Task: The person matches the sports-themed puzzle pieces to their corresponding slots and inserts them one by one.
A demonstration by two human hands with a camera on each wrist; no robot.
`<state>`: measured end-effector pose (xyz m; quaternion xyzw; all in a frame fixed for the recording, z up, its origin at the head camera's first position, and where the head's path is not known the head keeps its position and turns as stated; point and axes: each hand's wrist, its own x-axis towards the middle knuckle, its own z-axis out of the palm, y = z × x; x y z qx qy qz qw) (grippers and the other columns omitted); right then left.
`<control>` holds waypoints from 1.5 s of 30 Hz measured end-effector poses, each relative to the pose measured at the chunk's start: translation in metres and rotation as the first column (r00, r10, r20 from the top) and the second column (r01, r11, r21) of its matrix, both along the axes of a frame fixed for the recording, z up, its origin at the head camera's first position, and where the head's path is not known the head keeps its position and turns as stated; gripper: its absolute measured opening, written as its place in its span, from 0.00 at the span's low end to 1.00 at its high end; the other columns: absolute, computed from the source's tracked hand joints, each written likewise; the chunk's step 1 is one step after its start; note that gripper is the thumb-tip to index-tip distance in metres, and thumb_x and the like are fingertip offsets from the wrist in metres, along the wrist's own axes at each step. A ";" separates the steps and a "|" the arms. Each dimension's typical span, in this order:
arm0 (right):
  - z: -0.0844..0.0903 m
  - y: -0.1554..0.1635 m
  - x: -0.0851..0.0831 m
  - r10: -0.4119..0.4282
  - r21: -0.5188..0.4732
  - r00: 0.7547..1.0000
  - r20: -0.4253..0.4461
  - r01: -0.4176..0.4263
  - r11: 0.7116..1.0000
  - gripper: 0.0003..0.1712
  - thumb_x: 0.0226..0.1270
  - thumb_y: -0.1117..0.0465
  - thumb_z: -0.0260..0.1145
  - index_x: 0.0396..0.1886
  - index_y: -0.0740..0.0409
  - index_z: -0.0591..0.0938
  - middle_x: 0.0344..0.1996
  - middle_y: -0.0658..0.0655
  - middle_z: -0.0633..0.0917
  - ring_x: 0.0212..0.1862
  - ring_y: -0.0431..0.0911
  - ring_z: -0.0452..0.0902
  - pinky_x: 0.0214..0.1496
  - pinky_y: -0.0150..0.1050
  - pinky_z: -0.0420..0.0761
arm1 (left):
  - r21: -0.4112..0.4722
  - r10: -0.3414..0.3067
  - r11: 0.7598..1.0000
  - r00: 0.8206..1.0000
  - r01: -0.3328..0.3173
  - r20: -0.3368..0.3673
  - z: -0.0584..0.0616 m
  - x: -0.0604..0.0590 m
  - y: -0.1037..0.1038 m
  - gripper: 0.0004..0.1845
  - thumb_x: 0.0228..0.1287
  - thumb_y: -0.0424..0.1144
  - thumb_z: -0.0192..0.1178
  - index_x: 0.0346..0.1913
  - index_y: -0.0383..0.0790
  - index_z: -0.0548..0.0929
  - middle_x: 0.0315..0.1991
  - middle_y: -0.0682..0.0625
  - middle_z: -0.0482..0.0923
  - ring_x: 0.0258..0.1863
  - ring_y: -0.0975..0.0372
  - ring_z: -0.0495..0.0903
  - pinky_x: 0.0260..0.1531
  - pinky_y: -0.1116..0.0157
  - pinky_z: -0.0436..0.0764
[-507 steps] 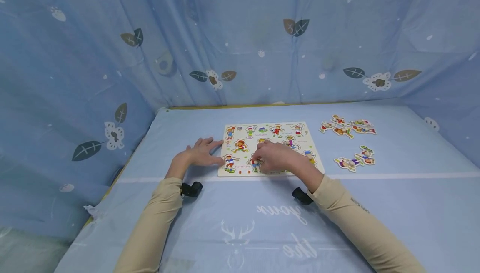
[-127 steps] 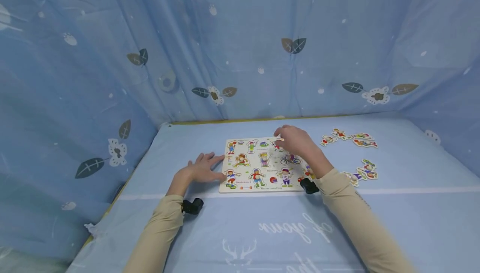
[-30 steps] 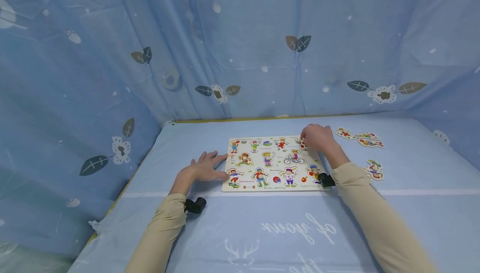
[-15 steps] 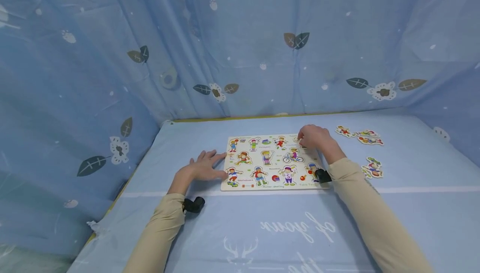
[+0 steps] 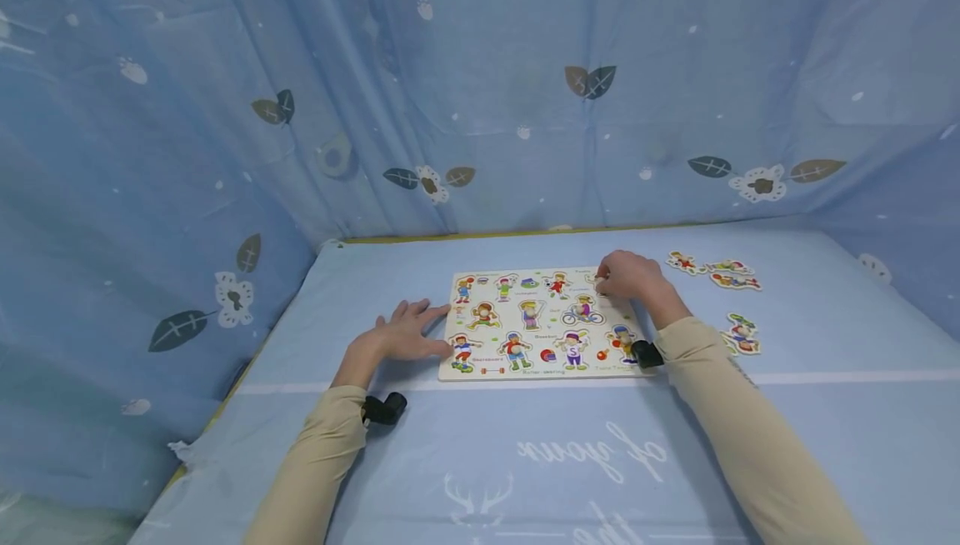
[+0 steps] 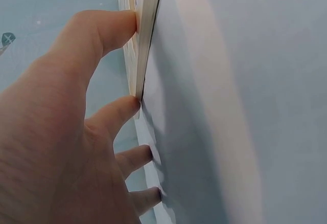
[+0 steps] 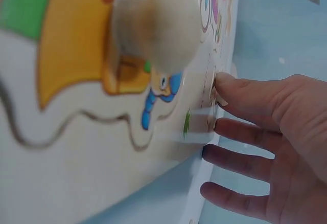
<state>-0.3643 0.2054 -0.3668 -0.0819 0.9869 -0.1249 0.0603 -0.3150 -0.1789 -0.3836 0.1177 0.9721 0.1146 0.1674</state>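
Note:
A wooden peg puzzle board (image 5: 517, 280) with printed sports figures lies on the table. My left hand (image 5: 405, 332) is spread at its left side; in the left wrist view the thumb (image 6: 120, 28) and index fingertip meet the board's edge (image 6: 145, 45), the other fingers reaching to the cloth. At the board's far right corner my right hand (image 5: 633, 276) pinches a small puzzle piece (image 5: 601, 282), mostly hidden by the fingers. In the right wrist view, thumb and index finger of the right hand (image 7: 271, 132) come together low over the board, beyond a large round knob (image 7: 173, 29).
Loose figure pieces (image 5: 735, 281) lie right of the board at the back, with another group (image 5: 741, 335) nearer, partly behind the right sleeve. A cyclist piece (image 5: 583, 310) sits on the board. Blue patterned curtains (image 5: 517, 153) hang behind the table.
Since about four seconds ago, my right hand has moved from the board's back edge to its far right corner, and one loose piece has left the back group. My left hand stays put.

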 end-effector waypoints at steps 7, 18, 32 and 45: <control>-0.004 -0.001 0.000 0.003 0.004 1.000 -0.001 -0.003 1.000 0.18 0.68 0.58 0.63 0.53 0.63 0.84 0.52 0.64 0.83 0.52 0.58 0.79 0.52 0.58 0.78 | 0.007 -0.003 1.000 1.000 0.003 0.002 0.000 0.002 -0.001 0.46 0.60 0.65 0.60 0.78 0.57 0.56 0.79 0.42 0.46 0.77 0.39 0.39 0.68 0.30 0.41; -0.006 0.011 -0.002 -0.009 -0.008 0.998 -0.066 0.008 1.000 0.20 0.69 0.54 0.63 0.54 0.61 0.83 0.55 0.64 0.83 0.55 0.60 0.78 0.52 0.61 0.77 | -0.003 -0.004 1.000 1.000 0.004 0.000 -0.001 0.000 0.001 0.45 0.61 0.66 0.59 0.78 0.59 0.56 0.80 0.43 0.45 0.78 0.40 0.38 0.69 0.30 0.42; 0.007 0.057 -0.014 -0.091 -0.001 0.987 -0.132 0.091 0.996 0.20 0.70 0.62 0.62 0.57 0.68 0.79 0.56 0.70 0.79 0.56 0.64 0.75 0.54 0.63 0.75 | -0.004 -0.011 1.000 1.000 0.011 0.003 0.001 -0.002 -0.004 0.46 0.60 0.66 0.58 0.79 0.59 0.55 0.80 0.43 0.44 0.78 0.40 0.37 0.68 0.30 0.40; -0.015 0.107 -0.011 -0.175 -0.002 0.973 -0.153 0.176 0.984 0.22 0.66 0.69 0.50 0.57 0.74 0.77 0.56 0.77 0.74 0.57 0.73 0.70 0.51 0.71 0.73 | 0.004 -0.013 1.000 1.000 0.013 -0.018 0.000 0.001 -0.003 0.45 0.61 0.64 0.60 0.78 0.57 0.57 0.79 0.42 0.46 0.77 0.39 0.40 0.68 0.29 0.43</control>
